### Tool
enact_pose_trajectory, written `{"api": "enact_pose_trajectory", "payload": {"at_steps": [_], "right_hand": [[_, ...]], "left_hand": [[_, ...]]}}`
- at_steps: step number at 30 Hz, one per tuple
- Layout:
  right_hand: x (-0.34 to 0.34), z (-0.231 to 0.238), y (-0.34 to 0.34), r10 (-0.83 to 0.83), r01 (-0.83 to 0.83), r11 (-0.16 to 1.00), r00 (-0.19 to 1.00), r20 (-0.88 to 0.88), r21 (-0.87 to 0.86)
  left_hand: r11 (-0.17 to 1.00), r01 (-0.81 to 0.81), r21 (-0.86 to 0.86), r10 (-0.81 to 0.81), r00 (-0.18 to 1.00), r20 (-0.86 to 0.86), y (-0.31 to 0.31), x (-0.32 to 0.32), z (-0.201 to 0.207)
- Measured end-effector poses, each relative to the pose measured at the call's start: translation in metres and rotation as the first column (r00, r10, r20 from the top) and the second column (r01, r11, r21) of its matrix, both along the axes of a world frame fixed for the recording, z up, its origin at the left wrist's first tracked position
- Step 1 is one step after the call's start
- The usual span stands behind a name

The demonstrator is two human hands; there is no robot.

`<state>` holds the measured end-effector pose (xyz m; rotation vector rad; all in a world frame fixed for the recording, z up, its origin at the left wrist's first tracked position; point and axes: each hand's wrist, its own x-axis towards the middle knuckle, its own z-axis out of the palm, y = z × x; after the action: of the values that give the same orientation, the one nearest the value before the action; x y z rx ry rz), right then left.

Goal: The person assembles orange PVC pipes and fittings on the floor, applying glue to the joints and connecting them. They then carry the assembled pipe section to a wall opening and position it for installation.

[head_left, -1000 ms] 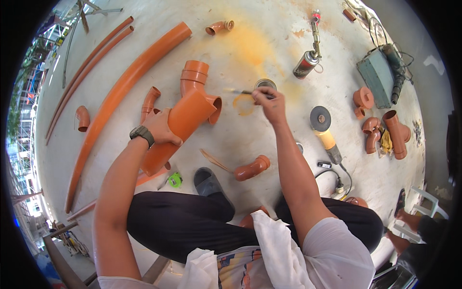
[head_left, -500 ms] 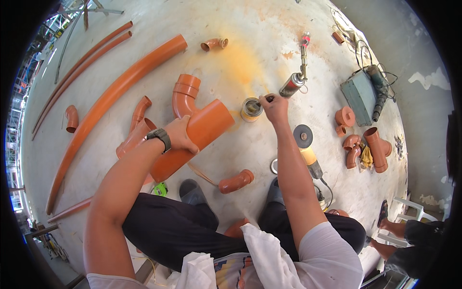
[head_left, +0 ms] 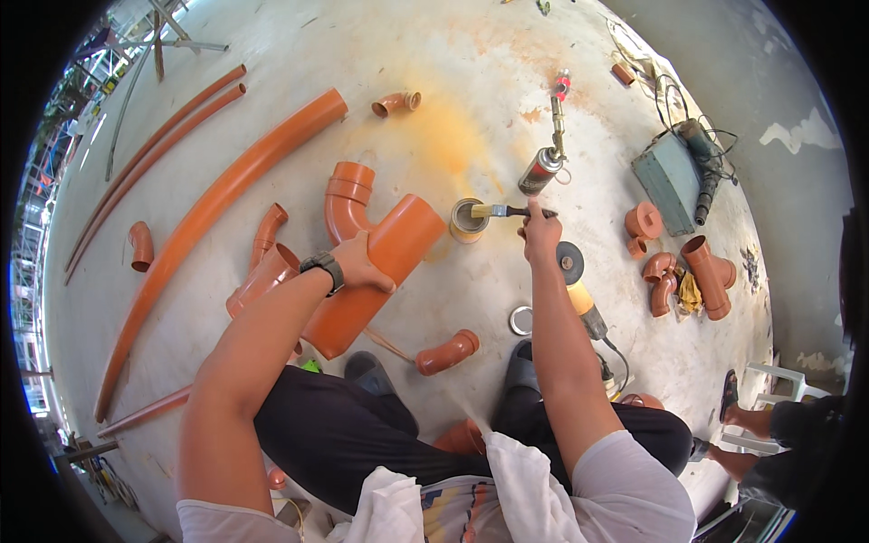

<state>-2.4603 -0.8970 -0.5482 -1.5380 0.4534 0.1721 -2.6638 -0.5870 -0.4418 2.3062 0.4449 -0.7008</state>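
Observation:
My left hand (head_left: 364,261), its wrist in a dark watch, grips a thick orange pipe (head_left: 398,237) near where an orange elbow fitting (head_left: 349,192) joins its side. The pipe slants, its upper end pointing away to the right. My right hand (head_left: 541,233) is closed on the dark handle of a paintbrush (head_left: 498,211). The brush lies nearly level, its bristles over the mouth of a small open can (head_left: 467,233). Whether the bristles touch the contents, I cannot tell. Just beyond my right hand stands a gas torch canister (head_left: 540,172).
An angle grinder (head_left: 579,291) and a round lid (head_left: 521,319) lie near my right forearm. Long orange pipes (head_left: 222,201) stretch across the left; a loose elbow (head_left: 447,353) is by my feet. A grey metal box (head_left: 670,181) and several fittings (head_left: 706,279) are right, near another person's foot (head_left: 731,398).
My right hand has drawn back from the can, and the brush has come from steeply inside it to nearly level at its mouth. My left hand keeps its grip on the pipe.

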Motion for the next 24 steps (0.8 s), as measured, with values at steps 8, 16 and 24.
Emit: {"api": "enact_pose_trajectory", "payload": {"at_steps": [8, 16, 24], "right_hand": [[-0.035, 0.017, 0.001, -0.101, 0.196, 0.650, 0.980, -0.173, 0.734], [-0.058, 0.030, 0.053, 0.026, 0.025, 0.598, 0.998, -0.050, 0.801], [-0.058, -0.009, 0.045, -0.043, 0.093, 0.566, 0.996, -0.083, 0.819]], "left_hand": [[0.975, 0.003, -0.221, 0.015, 0.997, 0.081, -0.005, 0.013, -0.015], [0.744, -0.176, -0.645, 0.196, 0.980, -0.042, -0.007, 0.017, 0.006], [0.531, -0.243, -0.812, 0.239, 0.962, -0.131, 0.002, 0.004, 0.013]]}}
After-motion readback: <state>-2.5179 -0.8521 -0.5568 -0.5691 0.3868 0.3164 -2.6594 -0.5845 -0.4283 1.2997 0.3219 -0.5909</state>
